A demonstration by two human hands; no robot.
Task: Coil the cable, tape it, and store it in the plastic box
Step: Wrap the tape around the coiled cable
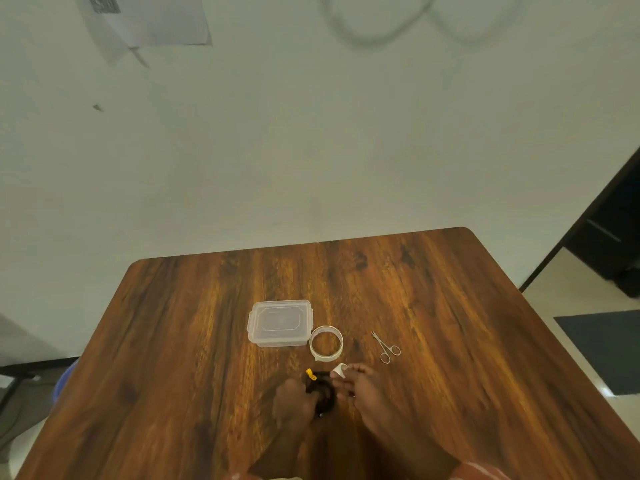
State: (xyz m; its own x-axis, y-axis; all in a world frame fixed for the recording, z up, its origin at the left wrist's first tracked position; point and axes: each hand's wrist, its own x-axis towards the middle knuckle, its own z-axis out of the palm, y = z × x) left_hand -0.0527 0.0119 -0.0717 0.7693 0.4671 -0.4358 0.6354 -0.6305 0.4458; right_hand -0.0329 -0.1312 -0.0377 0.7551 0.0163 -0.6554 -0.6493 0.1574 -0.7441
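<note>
The black cable is coiled into a small bundle with a yellow tag at its far end, gripped by the left hand. A short white tape piece sits on the right hand fingertips, just beside the coil. The tape roll lies flat just beyond the right hand. The clear plastic box, lid closed, stands beyond the left hand.

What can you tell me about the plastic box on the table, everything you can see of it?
The plastic box is a small, clear, rounded-rectangle container of translucent plastic. Its lid is on, with a raised octagon-like outline on top and what look like clip tabs at the two short sides. It sits flat on the wooden table, beyond the hands, untouched by either. The tape roll lies right at its near right corner; whether they touch is unclear. Nothing clearly shows inside.
</note>
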